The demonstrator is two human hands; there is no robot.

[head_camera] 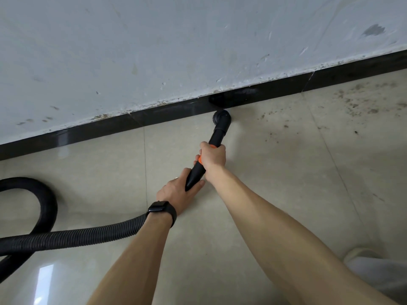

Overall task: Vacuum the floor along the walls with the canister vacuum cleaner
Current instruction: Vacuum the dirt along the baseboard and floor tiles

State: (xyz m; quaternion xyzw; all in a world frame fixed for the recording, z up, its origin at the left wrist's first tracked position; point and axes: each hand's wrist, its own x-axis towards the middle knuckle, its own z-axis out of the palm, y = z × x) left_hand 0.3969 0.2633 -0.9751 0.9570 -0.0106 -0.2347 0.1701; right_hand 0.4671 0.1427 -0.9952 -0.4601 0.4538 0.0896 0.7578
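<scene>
the right hand [213, 156] was clenched round the vacuum wand [199, 168], fingers wrapped over the tube at its orange collar, back of the hand turned up to the camera. the left hand [179, 191] grasped the same wand lower down, at its black tapered end, with the fingers curled under the tube and the thumb side on top. the two hands sat close together, the right ahead of the left, both arms stretched out toward the wall [154, 51]. a black watch [162, 209] was strapped on the left wrist.

the wand was black with one orange band, and it slanted forward and down from the hands. at its far end a round black brush nozzle [221, 118] was set on the floor [275, 172], just beside the glossy black skirting [88, 130] at the foot of the wall; whether it touched the skirting could not be told. a black ribbed hose [88, 235] ran out from under the left wrist toward the left and curled back in a loop near the left edge.

the floor was pale beige tile with thin joints. brown specks of dirt [363, 102] lay scattered on the tiles to the right of the nozzle, near the skirting. the wall was pale grey, scuffed and chipped along its lower edge.
</scene>
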